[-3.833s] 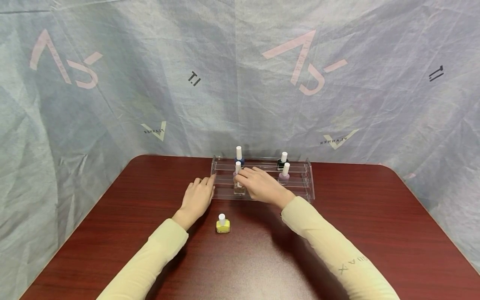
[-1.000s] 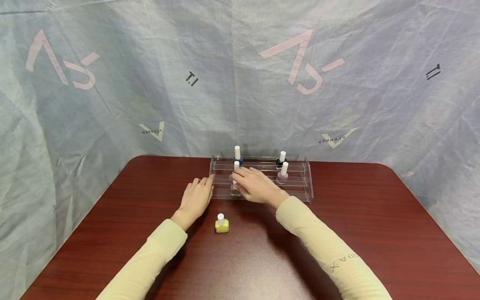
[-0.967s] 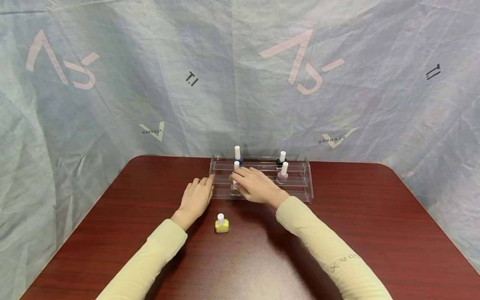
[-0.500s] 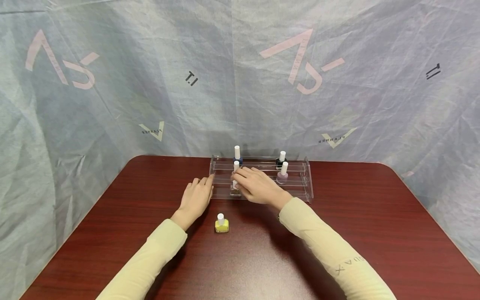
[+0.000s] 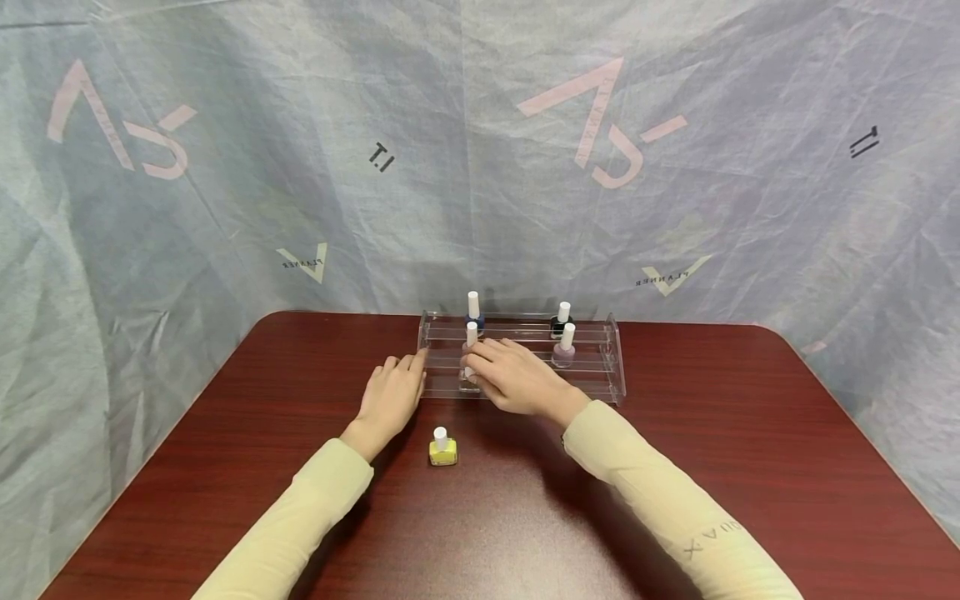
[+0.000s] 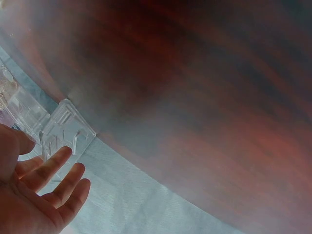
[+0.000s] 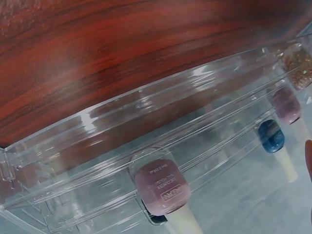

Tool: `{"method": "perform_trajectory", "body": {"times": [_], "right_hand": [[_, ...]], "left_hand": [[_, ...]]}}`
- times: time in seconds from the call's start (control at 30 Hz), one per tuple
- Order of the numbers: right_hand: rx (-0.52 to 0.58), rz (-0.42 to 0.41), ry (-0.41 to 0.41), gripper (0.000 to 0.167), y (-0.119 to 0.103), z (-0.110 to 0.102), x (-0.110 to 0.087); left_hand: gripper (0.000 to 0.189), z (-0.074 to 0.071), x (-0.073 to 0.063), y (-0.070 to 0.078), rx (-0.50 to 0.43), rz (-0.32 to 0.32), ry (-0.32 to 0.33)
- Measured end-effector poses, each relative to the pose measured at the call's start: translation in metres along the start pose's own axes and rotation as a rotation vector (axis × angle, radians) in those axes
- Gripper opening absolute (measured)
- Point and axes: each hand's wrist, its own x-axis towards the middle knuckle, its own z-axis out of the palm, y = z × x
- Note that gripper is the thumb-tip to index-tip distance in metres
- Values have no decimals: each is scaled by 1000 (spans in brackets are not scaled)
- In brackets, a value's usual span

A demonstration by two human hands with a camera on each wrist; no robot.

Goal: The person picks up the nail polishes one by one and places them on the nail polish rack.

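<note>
A clear acrylic tiered rack (image 5: 617, 367) stands at the back of the table. My right hand (image 5: 517, 379) reaches over its left part and pinches the white cap of a glitter nail polish bottle (image 5: 469, 384) on the lowest tier. Brown-gold flecks show in that glitter bottle (image 7: 298, 68) in the right wrist view. My left hand (image 5: 390, 393) touches the rack's left end panel, fingers extended. Just behind the right fingers rises the white cap of a mauve polish bottle (image 5: 472, 333), its body partly hidden. A blue polish bottle (image 5: 474, 310) sits on the tier above.
On the rack's right side are another mauve polish bottle (image 5: 564, 356) and, higher up, a black one (image 5: 562, 323). A yellow polish bottle (image 5: 443, 452) stands on the dark red table (image 5: 712, 433) between the forearms. A grey printed cloth (image 5: 450, 208) hangs behind.
My right wrist and forearm shift slightly right and toward me over the last second, while the fingers stay at the glitter bottle's cap. The left hand and other bottles keep their places.
</note>
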Motion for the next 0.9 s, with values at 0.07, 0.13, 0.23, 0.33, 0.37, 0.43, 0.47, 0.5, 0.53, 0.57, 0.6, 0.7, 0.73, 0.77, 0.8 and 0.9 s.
{"method": "perform_trajectory", "body": {"times": [0.07, 0.13, 0.23, 0.33, 0.37, 0.43, 0.47, 0.5, 0.53, 0.57, 0.6, 0.7, 0.73, 0.77, 0.8, 0.9], "right_hand": [[-1, -12, 2, 19, -2, 0, -1], [-4, -22, 4, 19, -4, 0, -2], [3, -25, 3, 19, -7, -1, -3], [6, -24, -4, 19, -11, -1, -5], [11, -24, -9, 20, -12, -2, -5], [12, -26, -22, 20, -14, -1, -7], [14, -25, -32, 20, -15, -1, -7], [16, -23, -42, 21, -17, -1, -8], [20, -20, -52, 21, -18, 0, -9], [22, -21, -62, 21, -19, 0, -10], [20, -22, -69, 22, -20, 1, -10], [24, -31, -83, 23, -25, 2, -11], [21, -38, -84, 23, -26, 2, -12], [19, -48, -82, 23, -27, 2, -11], [16, -56, -80, 23, -29, 2, -11], [15, -81, -72, 22, -33, 3, -10]], "left_hand": [[40, 0, 0, 0, -2, 0, 5], [40, 0, 0, 0, -2, -1, 6], [40, 0, 0, 0, 1, -1, 0], [41, 0, 0, 0, 4, -2, -8], [41, 0, 0, 0, 5, -3, -10], [41, 0, 0, -1, 5, -4, -12], [41, 0, 0, -1, 6, -4, -14], [41, 0, 0, -1, 7, -4, -15], [41, 0, 0, -1, 7, -4, -17], [42, 0, 0, 0, 6, -5, -20], [41, 0, 0, -1, 7, -3, -19], [42, 0, 0, 0, 2, -7, -32], [42, 0, 0, 0, 0, -9, -36], [42, 0, 0, 0, -2, -11, -39], [41, 0, -1, 0, -2, -11, -39], [41, 0, -1, 0, -5, -14, -42]]}}
